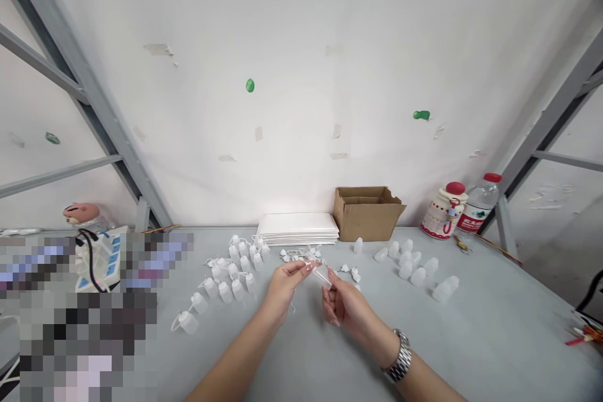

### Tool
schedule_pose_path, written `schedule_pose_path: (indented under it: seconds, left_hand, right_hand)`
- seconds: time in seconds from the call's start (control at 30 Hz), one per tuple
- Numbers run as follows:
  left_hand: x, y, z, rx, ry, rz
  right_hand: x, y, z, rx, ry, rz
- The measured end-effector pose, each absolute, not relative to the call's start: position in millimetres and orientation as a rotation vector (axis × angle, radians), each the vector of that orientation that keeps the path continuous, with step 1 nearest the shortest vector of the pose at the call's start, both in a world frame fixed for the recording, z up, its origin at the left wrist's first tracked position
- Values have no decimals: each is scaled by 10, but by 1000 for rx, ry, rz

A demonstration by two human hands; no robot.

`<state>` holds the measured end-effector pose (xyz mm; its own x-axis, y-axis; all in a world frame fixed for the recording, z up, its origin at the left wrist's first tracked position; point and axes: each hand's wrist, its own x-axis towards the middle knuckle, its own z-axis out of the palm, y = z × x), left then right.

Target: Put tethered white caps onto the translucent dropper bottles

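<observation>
In front of me, a small translucent plastic bottle (pixel 323 277) lies tilted between my hands. My right hand (pixel 347 303) is closed, with thumb and fingers gripping its near end. At its upper end my left hand (pixel 282 286) pinches what looks like a white cap, mostly hidden by the fingertips. Behind the hands is a loose pile of white caps with straps (pixel 296 254), and a few more caps (pixel 354 274) lie just right of it. Several capped bottles (pixel 225 292) stand in rows on the left. Several uncapped bottles (pixel 418 276) are on the right, some lying down.
A stack of white flat boards or boxes (pixel 298 226) and an open cardboard box (pixel 370 221) stand against the wall. At the back right are a decorated jar (pixel 436 217) and a water bottle (pixel 475 207). A power strip (pixel 110 257) with cables sits left, by a blurred area.
</observation>
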<state>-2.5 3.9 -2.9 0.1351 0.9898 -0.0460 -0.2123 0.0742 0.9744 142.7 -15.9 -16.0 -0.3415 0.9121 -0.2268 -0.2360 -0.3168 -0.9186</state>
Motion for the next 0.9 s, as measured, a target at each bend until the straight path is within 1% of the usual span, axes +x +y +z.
schedule_pose_path:
  seconds: [0.07,0.17,0.23,0.3,0.4,0.47,0.53,0.67,0.73,0.8,0.9]
  left_hand:
    - [-22,36,-30,1073,1024,1182]
    - [-17,36,-42,1067,1055,1183]
    - [-16,33,-41,1057,1041,1164]
    - [-17,27,-27,1046,1011,1149]
    - [-19,16,12,1066,959,1140]
    - [-21,11,34,1112,935,1128]
    - [-26,12,40,1135,945,1121]
    - [-51,35,4,1076,1024,1156]
    - [-67,49,-14,1066,1028,1152]
    - [-82,58,-18,1085,1001,1128]
    - [-100,63,-4,1120,944,1098]
  right_hand:
    - [1420,-160,-179,-1080,-1112,1637]
    - [1401,-157,-237,-1141,-1215,1314]
    - [1400,-156,-254,-1153,-1241,1231]
    - [1419,-158,-230,-1121,-1228,1336]
    - [1472,-167,-144,-966,-1122,1732]
    - [1494,-170,-103,-888,-1039,1916]
    - [1488,-163,-102,-910,-1033,1910]
    - [1438,-125,-179,-1113,-1166,1517]
    - [1431,-114,-204,-1141,-1203,1386]
    - [1445,-119,-194,-1095,-1210,1443]
    - [1487,-152,-133,-942,-1125,1759]
